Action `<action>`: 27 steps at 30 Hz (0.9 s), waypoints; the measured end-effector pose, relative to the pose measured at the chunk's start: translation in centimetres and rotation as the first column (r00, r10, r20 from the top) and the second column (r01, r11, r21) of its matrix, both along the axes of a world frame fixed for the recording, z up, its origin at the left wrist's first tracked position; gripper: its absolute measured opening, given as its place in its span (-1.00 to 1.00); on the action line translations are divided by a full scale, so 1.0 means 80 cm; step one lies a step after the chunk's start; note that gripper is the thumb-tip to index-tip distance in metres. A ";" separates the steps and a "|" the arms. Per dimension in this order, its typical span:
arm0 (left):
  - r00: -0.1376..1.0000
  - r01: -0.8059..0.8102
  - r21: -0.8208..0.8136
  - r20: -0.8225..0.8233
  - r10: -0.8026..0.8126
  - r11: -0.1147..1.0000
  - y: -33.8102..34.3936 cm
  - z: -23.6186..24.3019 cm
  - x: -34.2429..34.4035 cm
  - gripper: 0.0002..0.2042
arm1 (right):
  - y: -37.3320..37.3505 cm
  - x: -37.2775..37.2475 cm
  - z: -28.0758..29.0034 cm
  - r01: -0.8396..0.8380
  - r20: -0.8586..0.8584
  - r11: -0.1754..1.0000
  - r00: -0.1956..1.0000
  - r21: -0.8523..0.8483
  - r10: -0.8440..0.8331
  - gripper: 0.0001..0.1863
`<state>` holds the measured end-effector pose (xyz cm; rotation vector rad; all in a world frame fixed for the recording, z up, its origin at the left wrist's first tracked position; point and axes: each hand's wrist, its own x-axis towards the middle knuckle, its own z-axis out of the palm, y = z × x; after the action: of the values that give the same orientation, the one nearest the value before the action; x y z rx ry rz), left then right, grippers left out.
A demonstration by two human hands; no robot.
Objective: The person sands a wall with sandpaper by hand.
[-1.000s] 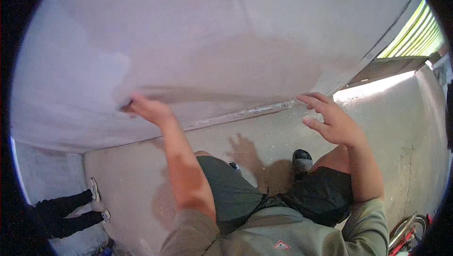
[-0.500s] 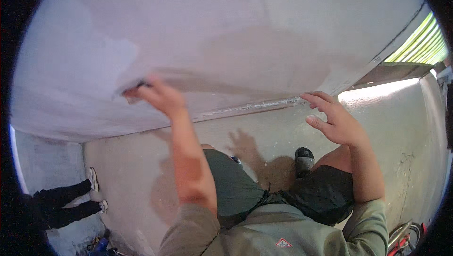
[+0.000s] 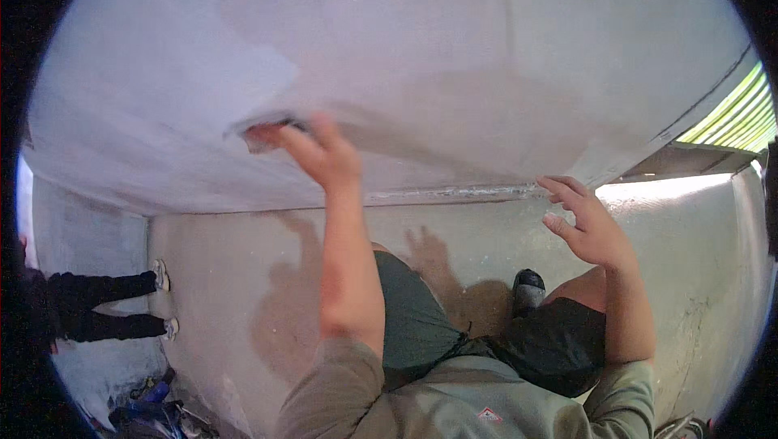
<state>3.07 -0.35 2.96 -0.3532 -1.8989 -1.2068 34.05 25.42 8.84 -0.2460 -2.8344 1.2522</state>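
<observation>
My left hand (image 3: 328, 162) is at the pale wall (image 3: 551, 26), closed on a thin, flat, reddish-brown piece with a dark edge, which looks like sandpaper (image 3: 263, 138). Motion smears the sandpaper and the fingertips, and the sheet appears to lie against the wall surface. My right hand (image 3: 587, 227) holds nothing; its fingers are spread and slightly bent near the foot of the wall, and I cannot tell whether they touch it. Darker and lighter patches mark the wall, and the shadow of my arm falls across it.
Wall meets floor (image 3: 211, 253) along a rough, whitish seam (image 3: 462, 192). Another person's dark-trousered legs (image 3: 105, 293) stand at the left. Below them lies a dark and blue heap of things (image 3: 150, 407). A slatted opening (image 3: 733, 115) lets in light at the right.
In the picture, my left hand and the sandpaper sit farther right and slightly higher. My view has also turned a little. My right hand stays spread near the wall's foot.
</observation>
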 end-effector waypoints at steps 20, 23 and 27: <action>0.801 -0.209 0.946 0.311 -0.511 0.248 -0.073 -0.035 -0.061 0.05 | 0.002 0.008 0.002 0.018 0.017 1.000 1.000 0.005 -0.018 -0.39; 0.912 -0.039 0.866 0.235 -0.337 0.498 -0.062 -0.037 -0.057 0.05 | 0.002 0.004 0.002 0.001 0.026 1.000 1.000 0.016 -0.002 -0.39; 0.964 -0.057 0.011 -0.259 0.058 0.998 -0.046 -0.029 -0.048 -0.17 | 0.000 -0.003 0.002 -0.014 0.011 1.000 1.000 0.021 0.014 -0.39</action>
<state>-0.73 -4.02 0.61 -0.4300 -1.6698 -1.0693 33.80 25.45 9.02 -0.2338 -2.8619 1.2272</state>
